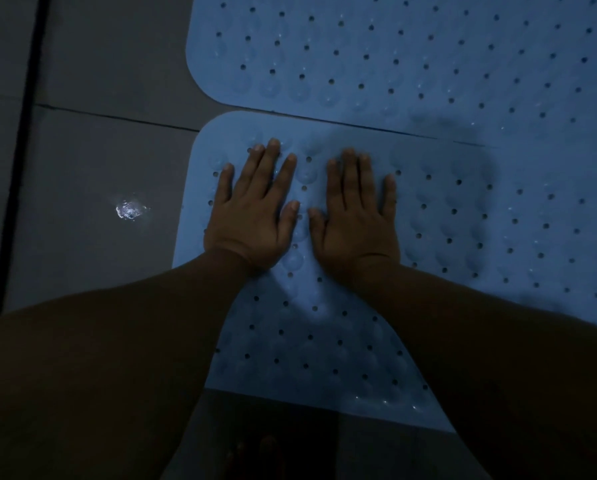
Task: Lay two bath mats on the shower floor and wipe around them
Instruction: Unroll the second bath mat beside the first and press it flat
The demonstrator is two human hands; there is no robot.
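Two light blue rubber bath mats with rows of small holes lie flat on the dark tiled shower floor. The far mat (411,50) fills the top right. The near mat (480,216) lies just below it, their edges almost touching. My left hand (252,216) and my right hand (357,220) rest palm down side by side on the near mat's top left part, fingers spread and pointing away from me. Neither hand holds anything. No cloth is in view.
Grey floor tiles (99,161) with dark grout lines lie to the left of the mats. A small bright wet spot (129,209) glints on the tile left of the near mat. A dark vertical strip (23,133) runs down the far left. The light is dim.
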